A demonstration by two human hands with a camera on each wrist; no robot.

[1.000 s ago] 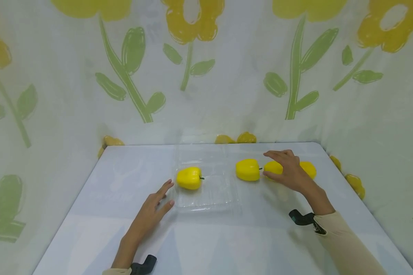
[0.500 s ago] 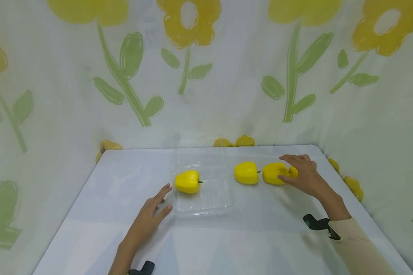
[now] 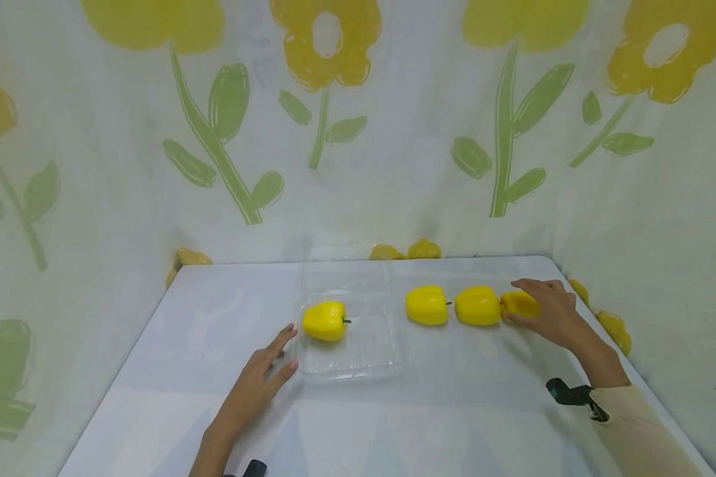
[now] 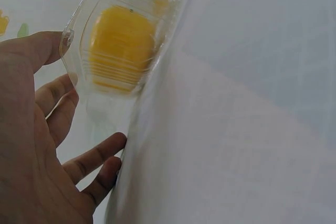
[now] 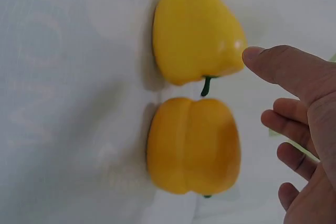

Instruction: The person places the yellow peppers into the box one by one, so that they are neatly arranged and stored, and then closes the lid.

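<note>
My left hand (image 3: 255, 381) is beside the left edge of a clear plastic container (image 3: 370, 358), thumb and fingers spread. In the left wrist view, fingertips (image 4: 71, 80) are right at the container's rim. One yellow bell pepper (image 3: 324, 321) with a green stem lies on its side in the container. To the right are three more in a row: a near bell pepper (image 3: 426, 305), a middle bell pepper (image 3: 477, 306) and a far-right bell pepper (image 3: 518, 305). My right hand (image 3: 551, 315) reaches over the far-right one with fingers apart, partly hiding it.
The container's clear lid (image 3: 346, 265) stands raised at its back. All of this is on a white table (image 3: 185, 358), backed and flanked by a flower-printed cloth (image 3: 394, 192). A black camera mount (image 3: 567, 392) sits at the right wrist.
My right hand has moved right along the row, uncovering the middle bell pepper and stopping over the far-right one. The left hand has stayed beside the container.
</note>
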